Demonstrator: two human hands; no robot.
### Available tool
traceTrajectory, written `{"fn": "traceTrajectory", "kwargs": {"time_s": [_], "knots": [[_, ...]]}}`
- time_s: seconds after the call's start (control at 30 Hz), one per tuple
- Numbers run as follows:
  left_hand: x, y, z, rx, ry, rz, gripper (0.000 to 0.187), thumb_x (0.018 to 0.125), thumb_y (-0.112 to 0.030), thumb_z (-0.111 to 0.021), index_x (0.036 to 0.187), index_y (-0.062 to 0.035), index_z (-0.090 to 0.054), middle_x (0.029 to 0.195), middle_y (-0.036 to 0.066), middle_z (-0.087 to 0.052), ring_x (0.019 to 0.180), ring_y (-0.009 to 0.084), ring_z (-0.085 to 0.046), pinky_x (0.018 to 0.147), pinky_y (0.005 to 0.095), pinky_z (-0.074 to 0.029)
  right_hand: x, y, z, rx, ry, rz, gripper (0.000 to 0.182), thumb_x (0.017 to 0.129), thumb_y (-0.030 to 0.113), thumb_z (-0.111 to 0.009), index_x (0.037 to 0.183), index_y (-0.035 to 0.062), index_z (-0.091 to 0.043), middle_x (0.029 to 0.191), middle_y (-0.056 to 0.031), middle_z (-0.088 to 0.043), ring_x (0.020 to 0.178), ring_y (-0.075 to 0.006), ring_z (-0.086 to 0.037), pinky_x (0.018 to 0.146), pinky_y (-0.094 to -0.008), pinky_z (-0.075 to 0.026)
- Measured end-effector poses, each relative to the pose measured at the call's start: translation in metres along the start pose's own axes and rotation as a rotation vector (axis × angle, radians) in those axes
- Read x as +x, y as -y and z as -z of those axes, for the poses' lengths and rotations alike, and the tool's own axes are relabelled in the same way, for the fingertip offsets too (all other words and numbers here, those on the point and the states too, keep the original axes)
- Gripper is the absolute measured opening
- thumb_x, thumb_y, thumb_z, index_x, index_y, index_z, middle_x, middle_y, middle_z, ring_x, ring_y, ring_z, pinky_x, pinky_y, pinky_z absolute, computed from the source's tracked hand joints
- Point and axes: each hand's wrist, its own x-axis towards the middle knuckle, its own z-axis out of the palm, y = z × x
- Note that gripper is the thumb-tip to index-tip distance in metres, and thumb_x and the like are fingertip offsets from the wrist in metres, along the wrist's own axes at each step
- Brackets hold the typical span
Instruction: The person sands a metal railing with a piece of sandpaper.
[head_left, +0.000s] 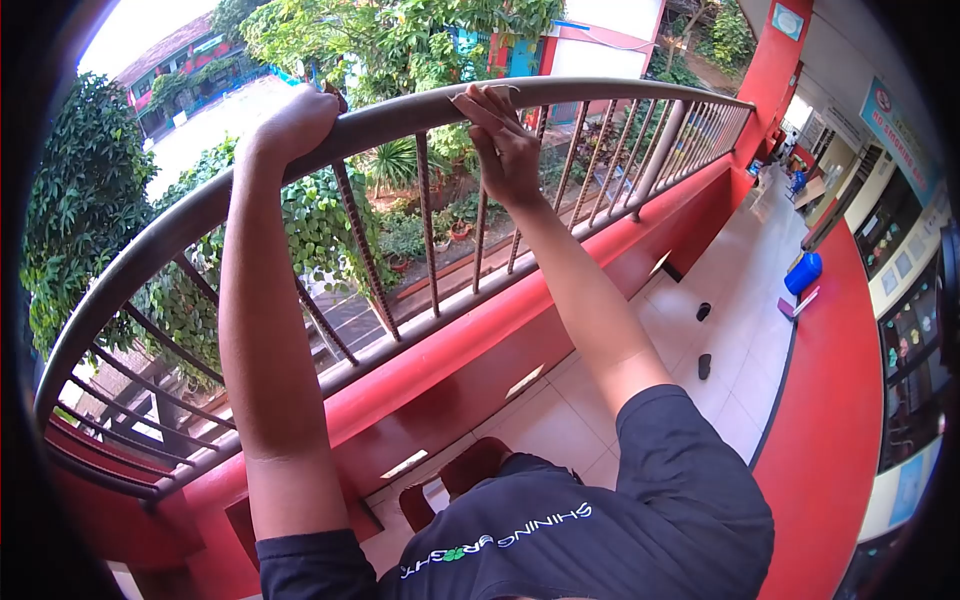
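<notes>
A brown metal handrail (415, 108) curves across the view on top of a railing with twisted dark bars (427, 220). My left hand (308, 118) is closed over this handrail at left, its fingers mostly hidden on the far side; a small dark reddish-brown patch shows by them. Further right, my right hand (508, 148) has its fingers bent against the rail. A thin pale edge (462, 98) shows at these fingertips, too small to name. Both arms stretch forward from a dark printed T-shirt (560, 540).
Beneath the railing runs a red ledge (430, 370). Two dark shoes (704, 367) lie apart on the tiled floor (735, 330). A blue container (803, 272) stands by the red wall (825, 440) at right. Trees (400, 45) and plants grow beyond the railing.
</notes>
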Motion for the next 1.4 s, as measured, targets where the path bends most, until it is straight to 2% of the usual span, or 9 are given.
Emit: {"fn": "traceTrajectory", "kwargs": {"time_s": [0.17, 0.33, 0.47, 0.6, 0.83, 0.97, 1.1, 1.3, 1.4], "knots": [[-0.015, -0.025, 0.019, 0.012, -0.003, 0.1, 0.031, 0.089, -0.014, -0.052, 0.101, -0.0028, -0.078, 0.095, 0.02, -0.075, 0.084, 0.0272, -0.073, 0.084, 0.0397, -0.055, 0.004, -0.036, 0.002, 0.128, -0.418, -0.372, 0.036, 0.109, 0.027, -0.048, 0.135, 0.0086, -0.066, 0.135, -0.0185, -0.065, 0.134, -0.0318, -0.057, 0.119, -0.0441, -0.037], [0.003, 0.0, 0.003, -0.032, 0.091, -0.001, 0.032, 0.091, -0.017, -0.051, 0.1, -0.0031, -0.078, 0.096, 0.019, -0.075, 0.084, 0.0267, -0.073, 0.083, 0.0399, -0.055, -0.019, 0.006, -0.023, 0.087, 0.062, 0.085, 0.032, 0.098, 0.014, -0.063, 0.129, 0.0123, -0.071, 0.138, -0.0109, -0.065, 0.139, -0.0327, -0.052, 0.122, -0.0446, -0.034], [-0.008, -0.013, 0.012, 0.156, 0.033, 0.017, 0.028, 0.09, -0.016, -0.054, 0.099, -0.0035, -0.078, 0.095, 0.018, -0.075, 0.085, 0.0269, -0.073, 0.083, 0.0402, -0.055, 0.0, -0.028, -0.017, 0.046, -0.506, -0.343, 0.033, 0.104, 0.017, -0.053, 0.133, 0.0094, -0.066, 0.136, -0.0186, -0.065, 0.134, -0.0355, -0.056, 0.12, -0.0466, -0.037], [-0.004, -0.014, 0.015, 0.053, -0.039, 0.066, 0.029, 0.094, -0.02, -0.054, 0.098, -0.0036, -0.077, 0.093, 0.023, -0.072, 0.087, 0.0294, -0.073, 0.084, 0.0418, -0.054, -0.01, 0.002, -0.026, -0.03, -0.019, 0.193, 0.034, 0.106, 0.021, -0.05, 0.132, 0.0056, -0.066, 0.134, -0.0181, -0.066, 0.131, -0.035, -0.059, 0.12, -0.0471, -0.036], [-0.046, -0.063, 0.023, -0.003, -0.496, 0.197, 0.033, 0.098, -0.027, -0.049, 0.106, -0.0069, -0.074, 0.09, 0.022, -0.073, 0.085, 0.0393, -0.073, 0.081, 0.0522, -0.056, 0.017, -0.047, 0.007, -0.087, -0.442, -0.466, 0.035, 0.106, 0.024, -0.05, 0.129, 0.0044, -0.068, 0.121, -0.021, -0.072, 0.112, -0.0315, -0.071, 0.105, -0.0406, -0.053], [-0.048, -0.064, 0.014, 0.03, -0.611, 0.228, 0.03, 0.098, -0.027, -0.051, 0.102, -0.0073, -0.074, 0.088, 0.021, -0.074, 0.081, 0.0391, -0.073, 0.077, 0.0526, -0.058, 0.017, -0.002, -0.008, -0.033, -0.093, -0.023, 0.031, 0.103, 0.03, -0.057, 0.121, 0.0116, -0.074, 0.122, -0.0143, -0.073, 0.118, -0.0327, -0.069, 0.121, -0.047, -0.034], [-0.051, -0.068, 0.006, 0.064, -0.659, 0.247, 0.032, 0.099, -0.028, -0.05, 0.105, -0.0081, -0.074, 0.088, 0.021, -0.074, 0.082, 0.0394, -0.073, 0.076, 0.0527, -0.058, 0.036, -0.039, 0.023, 0.016, -0.174, -0.472, 0.028, 0.103, 0.025, -0.056, 0.105, 0.0089, -0.079, 0.102, -0.0154, -0.078, 0.102, -0.0303, -0.074, 0.113, -0.0434, -0.045], [-0.049, -0.065, 0.008, 0.007, -0.699, 0.296, 0.031, 0.098, -0.029, -0.051, 0.103, -0.0092, -0.074, 0.083, 0.02, -0.073, 0.08, 0.0395, -0.073, 0.074, 0.0524, -0.059, 0.033, 0.008, -0.006, -0.054, -0.057, 0.076, 0.027, 0.1, 0.017, -0.055, 0.104, 0.0024, -0.078, 0.101, -0.0192, -0.077, 0.107, -0.0332, -0.073, 0.11, -0.0455, -0.048], [-0.054, -0.063, 0.003, 0.077, -0.7, 0.234, 0.028, 0.097, -0.029, -0.052, 0.099, -0.0115, -0.073, 0.079, 0.019, -0.072, 0.076, 0.0389, -0.073, 0.07, 0.0524, -0.059, 0.04, -0.039, 0.023, -0.146, -0.099, -0.331, 0.027, 0.1, 0.016, -0.054, 0.103, 0.0046, -0.078, 0.093, -0.0185, -0.077, 0.088, -0.0301, -0.076, 0.084, -0.0417, -0.062]]}}
